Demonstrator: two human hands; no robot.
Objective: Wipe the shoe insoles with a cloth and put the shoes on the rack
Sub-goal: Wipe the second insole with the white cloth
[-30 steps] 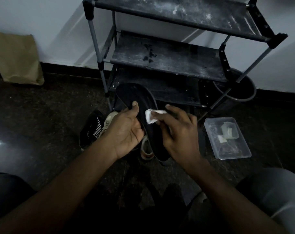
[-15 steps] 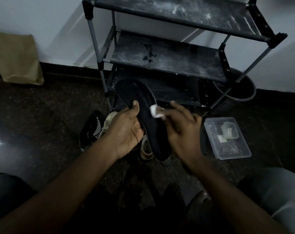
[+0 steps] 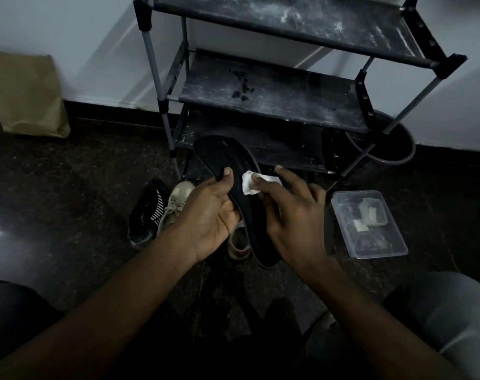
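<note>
Wiping step in hand, by the look of it. Lying on the floor [image 3: 68, 187] at left, a black striped shoe [image 3: 148, 212] touching a beige sneaker [image 3: 175, 204], neither racked yet. Holding up a black insole [image 3: 230, 163] with the left hand [image 3: 208, 215], grip curled round its edge, thumb on top. Pinching a small white cloth [image 3: 250, 183] in the right hand [image 3: 293, 215], pressed onto the insole's middle, in front of the rack [image 3: 274, 100]. Next, probably: firm left hold, cloth dragged along toward the heel.

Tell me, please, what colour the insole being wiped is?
The insole is black, clearest in the head view.
</note>
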